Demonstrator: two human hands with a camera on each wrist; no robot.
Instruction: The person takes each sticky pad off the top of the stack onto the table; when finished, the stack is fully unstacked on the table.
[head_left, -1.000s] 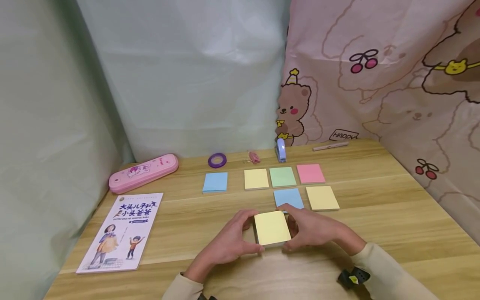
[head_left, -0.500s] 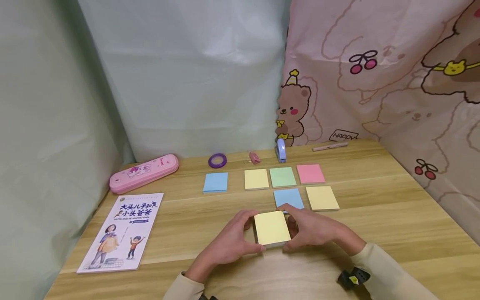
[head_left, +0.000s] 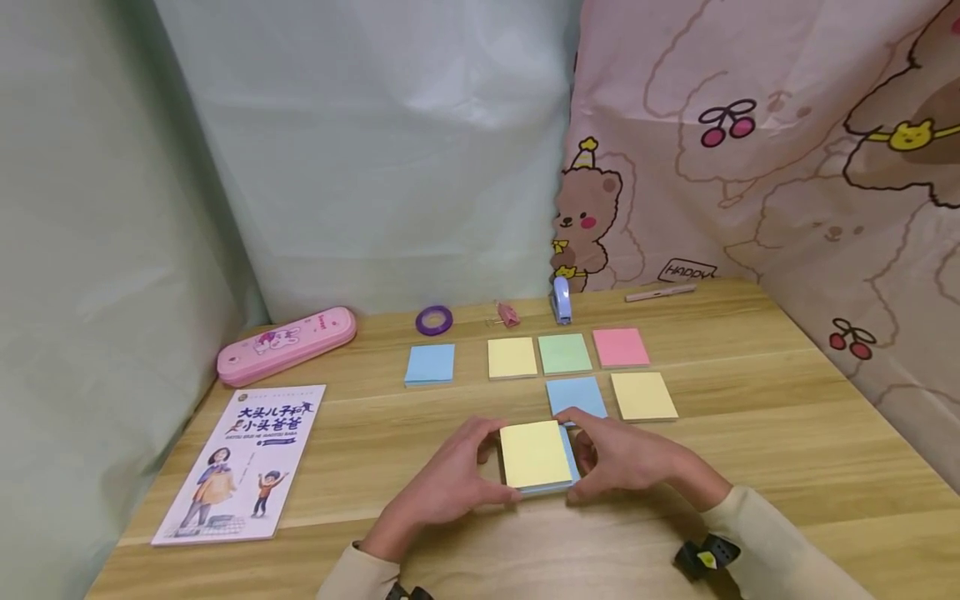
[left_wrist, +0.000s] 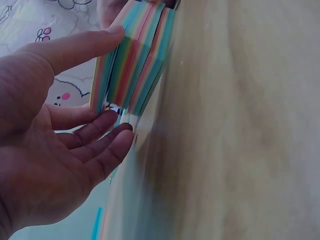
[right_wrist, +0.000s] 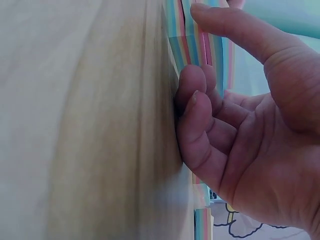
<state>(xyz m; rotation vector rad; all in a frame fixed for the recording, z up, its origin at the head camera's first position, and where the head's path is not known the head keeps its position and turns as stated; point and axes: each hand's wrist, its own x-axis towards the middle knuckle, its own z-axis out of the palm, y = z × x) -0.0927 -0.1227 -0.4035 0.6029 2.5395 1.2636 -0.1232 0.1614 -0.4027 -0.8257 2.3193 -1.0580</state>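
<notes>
A stack of sticky note pads lies on the table before me, a yellow pad (head_left: 535,456) topmost and a blue pad (head_left: 567,450) showing below its right edge. My left hand (head_left: 453,475) pinches the yellow pad at its left side between thumb and forefinger. In the left wrist view the striped edges of the stack (left_wrist: 135,60) show, the top pad shifted out over the others. My right hand (head_left: 630,454) grips the stack's right side, thumb at the near edge, forefinger at the far corner. The right wrist view shows its lower fingers (right_wrist: 192,135) curled by the tabletop.
Behind the hands lie blue (head_left: 576,397), yellow (head_left: 644,396), green (head_left: 565,354) and pink (head_left: 621,347) pads. Farther back are purple tape (head_left: 434,320), a pink clip (head_left: 507,314), a stapler (head_left: 561,302) and a pen (head_left: 661,293). At left are a pencil case (head_left: 287,346) and booklet (head_left: 240,467).
The yellow top pad has slid slightly left with my left hand, uncovering a strip of the blue pad beneath. My right hand has stayed in place.
</notes>
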